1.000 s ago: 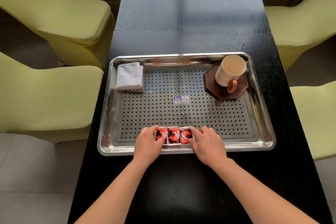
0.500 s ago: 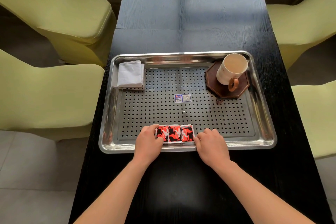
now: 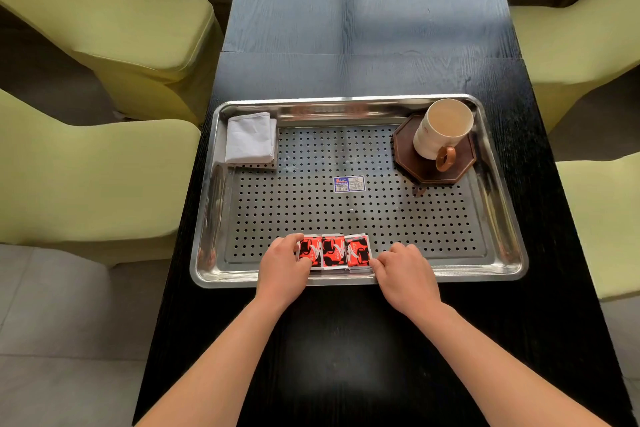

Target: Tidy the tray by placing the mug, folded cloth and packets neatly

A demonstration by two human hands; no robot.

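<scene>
Head view: a long black wooden table (image 3: 363, 28) stands between yellow-green chairs (image 3: 121, 31) on a grey tiled floor. On it lies a perforated steel tray (image 3: 502, 218). The folded cloth (image 3: 249, 139) sits in its far left corner, and the mug (image 3: 443, 128) stands on a dark octagonal coaster (image 3: 429, 166) far right. Three red packets (image 3: 334, 251) lie edge to edge by the near rim. The left hand (image 3: 284, 267) pinches the left packet with forefinger and thumb. The right hand (image 3: 405, 274) is curled, its knuckles against the right packet. A second ago its forefinger lay across that packet.
</scene>
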